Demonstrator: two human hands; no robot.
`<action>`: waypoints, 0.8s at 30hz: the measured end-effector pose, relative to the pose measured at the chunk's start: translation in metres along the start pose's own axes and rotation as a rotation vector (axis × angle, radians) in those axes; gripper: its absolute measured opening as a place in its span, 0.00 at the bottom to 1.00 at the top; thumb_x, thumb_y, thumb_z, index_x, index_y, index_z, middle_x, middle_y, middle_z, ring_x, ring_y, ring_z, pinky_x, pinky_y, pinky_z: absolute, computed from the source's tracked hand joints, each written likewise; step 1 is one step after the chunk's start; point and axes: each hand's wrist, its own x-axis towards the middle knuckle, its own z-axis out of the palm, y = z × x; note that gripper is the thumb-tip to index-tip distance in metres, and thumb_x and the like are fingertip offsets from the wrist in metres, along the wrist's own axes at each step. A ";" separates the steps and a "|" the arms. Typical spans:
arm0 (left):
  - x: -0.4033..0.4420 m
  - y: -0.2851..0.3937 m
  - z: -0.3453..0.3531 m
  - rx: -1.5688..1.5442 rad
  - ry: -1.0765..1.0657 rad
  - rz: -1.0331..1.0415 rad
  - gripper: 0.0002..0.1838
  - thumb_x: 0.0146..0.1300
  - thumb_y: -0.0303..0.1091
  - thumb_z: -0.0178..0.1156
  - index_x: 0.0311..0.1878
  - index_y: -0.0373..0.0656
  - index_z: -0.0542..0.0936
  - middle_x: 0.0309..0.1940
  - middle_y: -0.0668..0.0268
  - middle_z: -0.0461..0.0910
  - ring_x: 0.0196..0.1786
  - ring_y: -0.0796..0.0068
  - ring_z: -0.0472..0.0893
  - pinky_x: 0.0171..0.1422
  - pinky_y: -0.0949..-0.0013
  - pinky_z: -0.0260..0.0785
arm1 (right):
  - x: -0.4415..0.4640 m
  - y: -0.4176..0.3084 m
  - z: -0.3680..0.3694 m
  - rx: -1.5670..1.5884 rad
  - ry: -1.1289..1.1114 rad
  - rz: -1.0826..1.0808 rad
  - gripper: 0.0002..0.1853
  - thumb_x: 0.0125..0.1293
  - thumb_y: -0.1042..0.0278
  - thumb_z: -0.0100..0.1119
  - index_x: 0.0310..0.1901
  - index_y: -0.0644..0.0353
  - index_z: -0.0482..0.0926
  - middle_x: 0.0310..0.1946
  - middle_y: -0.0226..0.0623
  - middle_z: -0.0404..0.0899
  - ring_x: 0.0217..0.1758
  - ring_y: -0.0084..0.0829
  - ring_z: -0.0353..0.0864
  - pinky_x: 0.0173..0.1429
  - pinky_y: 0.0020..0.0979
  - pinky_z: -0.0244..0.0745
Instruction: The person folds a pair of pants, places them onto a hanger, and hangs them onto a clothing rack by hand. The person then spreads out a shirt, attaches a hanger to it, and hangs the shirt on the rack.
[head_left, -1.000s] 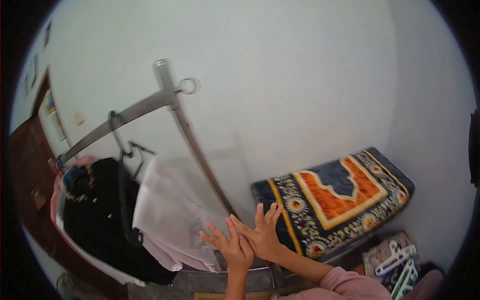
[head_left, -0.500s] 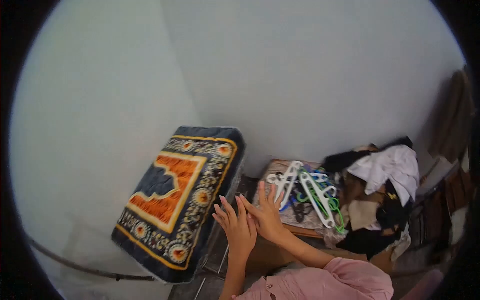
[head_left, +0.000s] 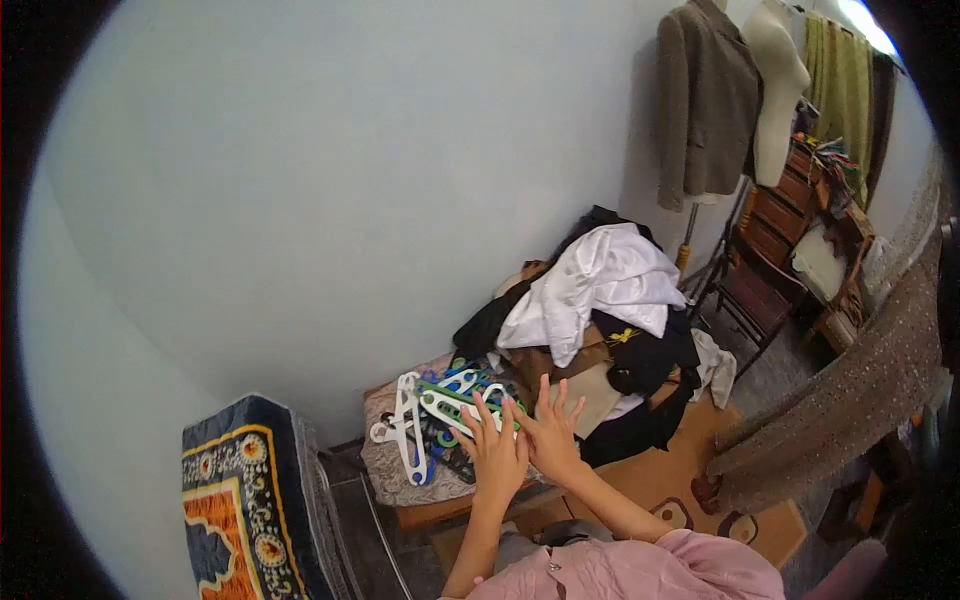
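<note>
"How's the grip?"

"Released on both sides. I've got my left hand (head_left: 499, 462) and right hand (head_left: 553, 440) spread flat, fingers fanned, overlapping slightly at the thumbs as I see it. I hold nothing."

"And the hangers?"

"In front of me, behind my fingertips: a smooth white hanger (head_left: 404, 432) and a looped green-and-white one (head_left: 455, 408), tangled with blue ones. I can't tell whether I'm touching any. They lie on a crinkled, patterned cloth (head_left: 384, 400) over a wood-edged low table (head_left: 437, 513)."

"What's beside them?"

"To the right, a rumpled heap of clothes (head_left: 650, 375), black, brown and beige, with a glossy white garment (head_left: 600, 280) draped on top. At lower left, a thick, plush-looking folded blanket (head_left: 250, 500), dark with orange and floral borders."
</note>
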 end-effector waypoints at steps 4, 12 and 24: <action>0.036 0.013 0.047 -0.037 -0.072 0.083 0.31 0.63 0.44 0.52 0.68 0.47 0.62 0.73 0.48 0.38 0.73 0.35 0.36 0.61 0.21 0.25 | 0.003 0.059 0.004 -0.063 0.050 0.089 0.31 0.56 0.68 0.56 0.63 0.35 0.68 0.73 0.55 0.34 0.73 0.66 0.32 0.59 0.77 0.27; 0.127 -0.043 0.165 0.082 -0.151 -0.054 0.37 0.51 0.43 0.67 0.66 0.50 0.67 0.73 0.49 0.37 0.73 0.37 0.30 0.57 0.17 0.22 | 0.083 0.164 0.051 -0.275 -0.015 0.098 0.31 0.52 0.69 0.59 0.61 0.35 0.70 0.73 0.51 0.38 0.74 0.60 0.34 0.60 0.77 0.32; 0.237 -0.125 0.263 0.229 -0.149 -0.032 0.41 0.46 0.40 0.71 0.65 0.67 0.66 0.74 0.59 0.38 0.75 0.48 0.41 0.63 0.22 0.26 | 0.223 0.270 0.137 -0.964 -0.194 -0.376 0.21 0.61 0.55 0.51 0.58 0.39 0.73 0.74 0.22 0.43 0.77 0.32 0.38 0.71 0.63 0.31</action>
